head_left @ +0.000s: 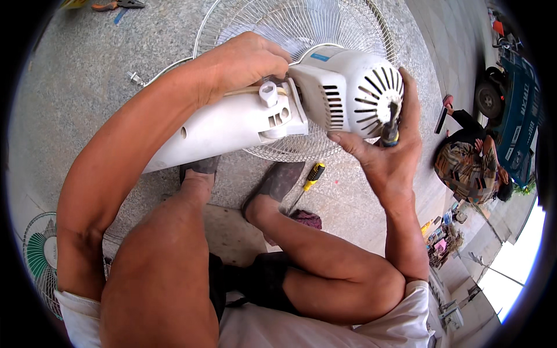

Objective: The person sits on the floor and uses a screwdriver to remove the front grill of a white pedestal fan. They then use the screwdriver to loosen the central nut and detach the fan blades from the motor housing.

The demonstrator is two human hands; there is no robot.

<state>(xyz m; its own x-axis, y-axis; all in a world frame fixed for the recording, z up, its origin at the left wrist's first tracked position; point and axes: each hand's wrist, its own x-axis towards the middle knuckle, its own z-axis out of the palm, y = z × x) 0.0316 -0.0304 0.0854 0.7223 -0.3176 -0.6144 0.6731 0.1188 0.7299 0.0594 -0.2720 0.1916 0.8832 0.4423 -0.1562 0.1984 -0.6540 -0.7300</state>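
A white electric fan lies across my lap and the ground, its wire grille (232, 35) at the far side. My right hand (391, 162) wraps round the vented rear of the white motor housing (328, 84), thumb at the near edge and fingers along the right. Against the rear vents, by that palm, is a short dark piece (391, 130) with a yellowish band; its kind is unclear. My left hand (252, 61) is closed at the joint between the housing and the white stand column (214, 127). Its fingertips are hidden. A pale knob (268, 93) sticks out beside it.
A yellow-and-black screwdriver (314, 176) lies by my foot, near a dark red cloth (306, 218). Pliers (119, 4) lie at the far left. A power plug (136, 78) rests left of the grille. Another fan (43, 255) stands at left; a person (470, 165) sits near a blue vehicle.
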